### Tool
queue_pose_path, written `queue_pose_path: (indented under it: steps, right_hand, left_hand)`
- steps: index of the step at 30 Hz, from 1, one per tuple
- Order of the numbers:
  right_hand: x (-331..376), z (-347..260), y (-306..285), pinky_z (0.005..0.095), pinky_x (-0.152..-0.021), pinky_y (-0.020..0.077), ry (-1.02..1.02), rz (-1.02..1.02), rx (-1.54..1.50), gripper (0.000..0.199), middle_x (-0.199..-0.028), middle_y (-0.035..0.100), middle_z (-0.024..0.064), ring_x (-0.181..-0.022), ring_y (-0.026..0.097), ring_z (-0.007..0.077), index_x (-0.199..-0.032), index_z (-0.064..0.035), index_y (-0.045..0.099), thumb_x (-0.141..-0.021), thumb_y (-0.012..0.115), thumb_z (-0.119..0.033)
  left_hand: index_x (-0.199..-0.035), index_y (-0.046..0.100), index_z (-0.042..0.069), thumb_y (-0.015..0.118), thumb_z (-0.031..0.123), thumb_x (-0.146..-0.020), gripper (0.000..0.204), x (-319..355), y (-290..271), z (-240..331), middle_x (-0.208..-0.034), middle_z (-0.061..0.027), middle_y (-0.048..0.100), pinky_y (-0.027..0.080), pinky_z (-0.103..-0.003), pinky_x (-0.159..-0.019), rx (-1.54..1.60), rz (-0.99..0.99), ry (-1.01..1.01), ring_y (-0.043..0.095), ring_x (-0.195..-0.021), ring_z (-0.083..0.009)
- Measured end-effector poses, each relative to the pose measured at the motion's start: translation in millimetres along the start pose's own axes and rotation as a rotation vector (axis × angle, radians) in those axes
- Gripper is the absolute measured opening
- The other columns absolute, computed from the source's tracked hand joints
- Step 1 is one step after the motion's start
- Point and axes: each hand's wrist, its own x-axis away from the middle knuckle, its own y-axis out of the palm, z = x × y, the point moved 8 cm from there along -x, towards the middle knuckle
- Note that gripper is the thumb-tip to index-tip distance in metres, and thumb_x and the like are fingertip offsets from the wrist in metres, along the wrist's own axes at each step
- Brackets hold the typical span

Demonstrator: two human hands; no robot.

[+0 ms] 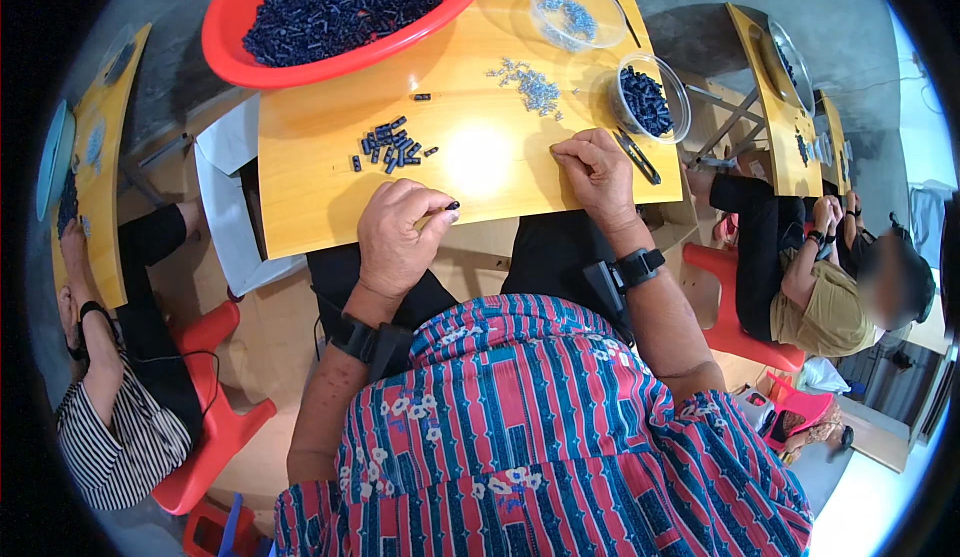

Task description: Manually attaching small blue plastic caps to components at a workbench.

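Note:
My left hand (402, 235) is closed over the table's near edge, pinching a small black cylindrical plastic piece (453, 206) between thumb and fingertips. Farther right, my right hand (600, 175) is pinched shut above the tabletop; whatever its fingertips hold is too small to make out. Beyond my left hand lies a loose pile of short black plastic pieces (390, 145). Small clear or silvery parts (533, 88) are scattered ahead of my right hand. A pair of black-handled tweezers or a similar slim tool (638, 157) rests just beside that hand.
A large red basin (222, 55) heaped with black pieces covers the far left of the yellow table (320, 197). Clear tubs with black pieces (680, 107) and silvery parts (537, 19) stand on the right. Other people sit at tables on both sides, on red chairs (215, 407).

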Motion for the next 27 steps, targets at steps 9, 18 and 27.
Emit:
queue_pose_path:
  steps: [9,18,27]
  right_hand:
    - [1,-4,-3,0.0391,-0.074,0.0534,0.002,0.056,0.028,0.008,-0.084,0.067,0.0128,-0.082,0.064,0.0323,-0.084,-0.0045,0.072,-0.077,0.07,0.0]
    - [2,-13,-2,0.0406,-0.072,0.0533,-0.067,0.028,0.083,0.007,-0.083,0.066,0.0114,-0.081,0.063,0.0325,-0.085,-0.0052,0.07,-0.079,0.067,-0.002]
    - [-6,-40,22,0.0422,-0.074,0.0514,-0.146,-0.191,0.411,0.01,-0.088,0.059,0.0131,-0.085,0.061,0.0356,-0.092,-0.0059,0.06,-0.082,0.062,-0.003]
  left_hand:
    - [-0.081,0.07,0.007,0.078,0.006,-0.071,0.012,1,0,0,-0.078,-0.0066,0.065,0.049,-0.036,-0.07,0.002,-0.008,-0.002,0.062,-0.077,-0.0258]
    - [-0.08,0.07,0.005,0.078,0.002,-0.071,0.012,2,-1,2,-0.077,-0.0065,0.065,0.049,-0.035,-0.069,-0.001,0.009,0.012,0.062,-0.075,-0.024]
    - [-0.079,0.07,0.004,0.078,0.005,-0.073,0.011,2,-2,-2,-0.077,-0.0075,0.066,0.049,-0.035,-0.069,0.022,0.018,-0.007,0.063,-0.076,-0.025]
